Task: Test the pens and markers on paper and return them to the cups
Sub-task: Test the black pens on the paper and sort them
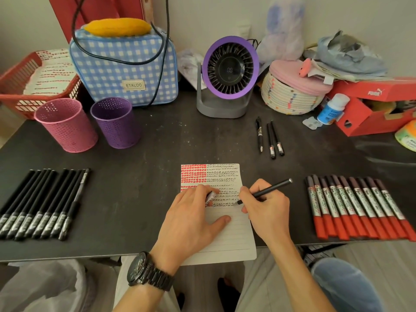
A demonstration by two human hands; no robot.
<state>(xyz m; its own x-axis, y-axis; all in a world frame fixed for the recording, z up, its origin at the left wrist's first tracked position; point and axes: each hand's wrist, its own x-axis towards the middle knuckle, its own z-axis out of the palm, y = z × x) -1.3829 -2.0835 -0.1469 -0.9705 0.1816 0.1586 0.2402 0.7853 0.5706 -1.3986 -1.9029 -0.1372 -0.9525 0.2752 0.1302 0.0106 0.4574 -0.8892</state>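
My right hand (266,210) grips a black pen (267,191) with its tip on the lined paper (227,235), at the end of a row of black scribbles. My left hand (191,219) rests on the paper and holds the pen's cap (211,196) between its fingers. Red and black test marks fill the sheet's upper half. A pink mesh cup (66,124) and a purple mesh cup (116,122) stand at the back left, nothing visible inside them. A row of black pens (42,203) lies at the left, red markers (358,208) at the right.
Three black pens (270,137) lie apart behind the paper. Along the back stand a red basket (13,86), a checked blue bag (123,68), a purple fan (227,77), a woven basket (292,95), a small white bottle (333,109) and a red shoebox (371,104).
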